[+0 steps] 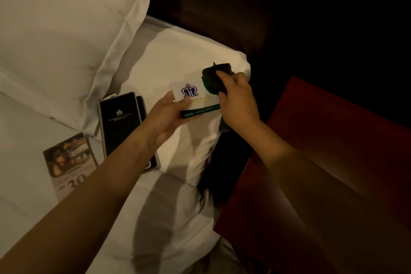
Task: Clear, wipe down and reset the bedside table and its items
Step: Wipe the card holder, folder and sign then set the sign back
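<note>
Head view: our left hand (pixel 171 115) pinches a white crested card (pixel 191 95) over the bed (pixel 169 55); our right hand (pixel 235 98) grips a dark cloth (pixel 214 75) against it. Beside us, the red bedside table (pixel 333 140); black folder (pixel 119 122) and leaflet (pixel 69 158) lie on the sheet.

A dim room lit with a warm, yellowish light. A bed (pixel 169 211) made up in white sheets fills the left and middle of the scene. A large white pillow (pixel 64 29) lies at the far left, and a second white pillow (pixel 178 58) sits just right of it, at the bed's edge. Behind the pillows, at the far side, stands a dark brown headboard (pixel 211 0). To the right of the bed is a table (pixel 322 162) with a reddish-brown wooden top. The far right corner is in deep shadow.
</note>
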`<control>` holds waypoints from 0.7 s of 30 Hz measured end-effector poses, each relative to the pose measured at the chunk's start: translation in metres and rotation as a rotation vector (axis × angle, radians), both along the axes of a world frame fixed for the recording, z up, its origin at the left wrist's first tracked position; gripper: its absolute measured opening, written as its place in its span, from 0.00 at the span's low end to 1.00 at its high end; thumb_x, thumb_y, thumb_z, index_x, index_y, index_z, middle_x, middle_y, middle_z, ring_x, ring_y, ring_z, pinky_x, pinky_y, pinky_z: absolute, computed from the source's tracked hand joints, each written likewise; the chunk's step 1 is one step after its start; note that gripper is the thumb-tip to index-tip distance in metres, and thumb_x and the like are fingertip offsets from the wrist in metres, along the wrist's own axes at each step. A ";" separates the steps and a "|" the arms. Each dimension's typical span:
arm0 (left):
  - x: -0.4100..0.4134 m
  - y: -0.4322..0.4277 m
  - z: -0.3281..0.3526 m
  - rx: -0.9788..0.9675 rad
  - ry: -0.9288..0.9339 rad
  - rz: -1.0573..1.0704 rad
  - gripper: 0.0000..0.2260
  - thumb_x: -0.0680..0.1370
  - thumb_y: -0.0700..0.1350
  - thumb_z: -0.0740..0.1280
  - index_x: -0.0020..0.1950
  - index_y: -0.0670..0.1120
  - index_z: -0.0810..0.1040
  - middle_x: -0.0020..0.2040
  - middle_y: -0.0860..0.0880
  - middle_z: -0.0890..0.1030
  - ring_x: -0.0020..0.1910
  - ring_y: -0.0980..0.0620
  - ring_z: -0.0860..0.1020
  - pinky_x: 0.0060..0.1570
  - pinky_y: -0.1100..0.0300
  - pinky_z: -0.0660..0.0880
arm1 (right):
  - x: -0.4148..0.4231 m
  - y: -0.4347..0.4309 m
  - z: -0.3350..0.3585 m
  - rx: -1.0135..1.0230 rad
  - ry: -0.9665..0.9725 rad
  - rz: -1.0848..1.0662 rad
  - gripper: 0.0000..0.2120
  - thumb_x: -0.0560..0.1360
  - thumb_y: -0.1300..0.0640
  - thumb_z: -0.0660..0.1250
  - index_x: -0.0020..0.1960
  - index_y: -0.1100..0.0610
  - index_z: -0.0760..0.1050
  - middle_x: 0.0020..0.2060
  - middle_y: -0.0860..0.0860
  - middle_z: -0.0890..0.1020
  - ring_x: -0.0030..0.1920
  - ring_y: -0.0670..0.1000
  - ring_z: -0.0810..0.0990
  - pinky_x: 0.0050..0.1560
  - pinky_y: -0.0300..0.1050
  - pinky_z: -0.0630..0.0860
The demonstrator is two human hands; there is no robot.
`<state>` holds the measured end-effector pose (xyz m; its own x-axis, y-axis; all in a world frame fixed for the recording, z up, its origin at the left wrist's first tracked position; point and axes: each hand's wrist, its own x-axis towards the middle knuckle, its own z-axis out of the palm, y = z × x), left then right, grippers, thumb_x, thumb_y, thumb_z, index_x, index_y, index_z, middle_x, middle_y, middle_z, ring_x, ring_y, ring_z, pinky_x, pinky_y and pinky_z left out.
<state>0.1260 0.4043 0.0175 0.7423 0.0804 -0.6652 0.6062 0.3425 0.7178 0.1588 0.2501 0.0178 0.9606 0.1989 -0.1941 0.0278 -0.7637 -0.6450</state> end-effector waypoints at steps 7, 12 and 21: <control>-0.012 0.009 0.012 -0.069 -0.095 -0.027 0.17 0.76 0.28 0.56 0.57 0.45 0.75 0.44 0.48 0.83 0.42 0.53 0.83 0.39 0.61 0.80 | -0.040 0.049 0.007 0.069 -0.168 0.229 0.28 0.76 0.67 0.59 0.73 0.52 0.60 0.66 0.57 0.67 0.63 0.58 0.67 0.62 0.51 0.72; -0.024 0.015 0.020 -0.073 -0.108 0.018 0.15 0.76 0.28 0.58 0.58 0.40 0.74 0.47 0.44 0.83 0.47 0.46 0.82 0.45 0.54 0.82 | -0.020 0.023 -0.005 0.001 -0.175 0.175 0.27 0.76 0.66 0.59 0.72 0.50 0.62 0.67 0.57 0.67 0.64 0.59 0.67 0.62 0.56 0.73; -0.045 0.019 0.024 -0.044 -0.119 -0.020 0.16 0.76 0.28 0.57 0.59 0.42 0.74 0.50 0.44 0.81 0.48 0.47 0.81 0.47 0.54 0.82 | -0.050 0.032 0.004 -0.050 -0.187 0.063 0.28 0.74 0.67 0.59 0.73 0.53 0.61 0.65 0.58 0.67 0.63 0.60 0.67 0.62 0.57 0.72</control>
<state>0.0813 0.4230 0.0414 0.8172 0.0375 -0.5751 0.5250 0.3634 0.7696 0.1092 0.2820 0.0222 0.9668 0.2545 -0.0246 0.1924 -0.7875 -0.5855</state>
